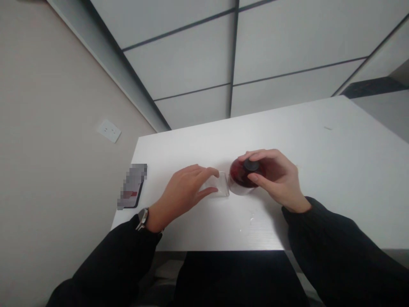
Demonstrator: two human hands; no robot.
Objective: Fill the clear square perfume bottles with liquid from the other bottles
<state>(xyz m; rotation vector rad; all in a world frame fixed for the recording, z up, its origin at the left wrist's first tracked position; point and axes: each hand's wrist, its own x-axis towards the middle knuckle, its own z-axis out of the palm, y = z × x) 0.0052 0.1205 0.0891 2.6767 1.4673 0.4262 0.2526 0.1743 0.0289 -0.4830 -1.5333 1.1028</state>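
A round bottle (pixel 238 175) with dark red contents and a black cap (pixel 251 165) stands upright on the white table. My right hand (pixel 281 175) curls over its top, with the thumb and fingers closed around the cap. Just left of the bottle is a small clear cup (pixel 224 187), its rim close to the bottle's side. The thumb and forefinger of my left hand (pixel 188 183) are bent around the cup, one on either side. Part of the cup is hidden by these fingers, and its contents cannot be made out.
At the table's left edge lies a phone (pixel 140 194), partly blurred out. A wall socket (pixel 109 130) is on the left wall. White panelled doors (pixel 198 64) rise behind the table (pixel 319 170). A small thin scrap (pixel 328 128) lies toward the back right.
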